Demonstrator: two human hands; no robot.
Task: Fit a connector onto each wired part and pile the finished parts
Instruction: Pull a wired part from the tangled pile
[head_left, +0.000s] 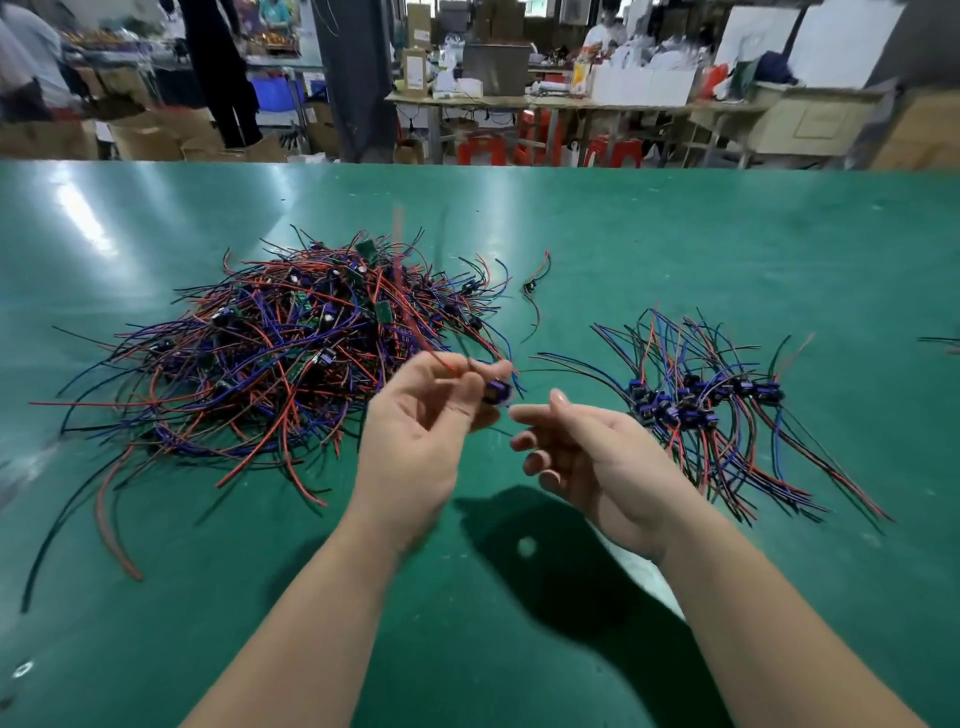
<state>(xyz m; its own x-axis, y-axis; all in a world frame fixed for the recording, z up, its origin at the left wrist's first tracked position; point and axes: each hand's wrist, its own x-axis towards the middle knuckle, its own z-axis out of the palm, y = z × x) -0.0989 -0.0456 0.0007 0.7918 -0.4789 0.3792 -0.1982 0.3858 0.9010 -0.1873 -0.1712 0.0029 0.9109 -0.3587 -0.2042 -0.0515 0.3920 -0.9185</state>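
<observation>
Above the table's middle, in hand: one wired part (498, 391), a small purple block whose red and dark leads blur upward; it hangs over the mat between the two heaps.
Left hand (415, 436): pinches that part between thumb and curled fingertips.
Right hand (597, 452): sits just beside the part, palm turned up, fingers loose, holding nothing.
Connector fit: motion blur hides whether the purple piece is fully seated on the leads.
Finished pile (701, 402): lies to the right, a modest fan of parts with their purple-blue connectors bunched together and their wires splayed outward.
Unfinished heap (270, 353): lies to the left, a far larger tangle of red, black and violet wire with small green boards showing through.
Progress: by the look of the heaps, only a small share is done and most is left.
Stray part (531, 285): lies alone beyond both heaps.
Table (675, 234): covered by a glossy green mat.
Beyond: cartons (150, 137), red stools (540, 137) and cluttered benches, all blurred.
</observation>
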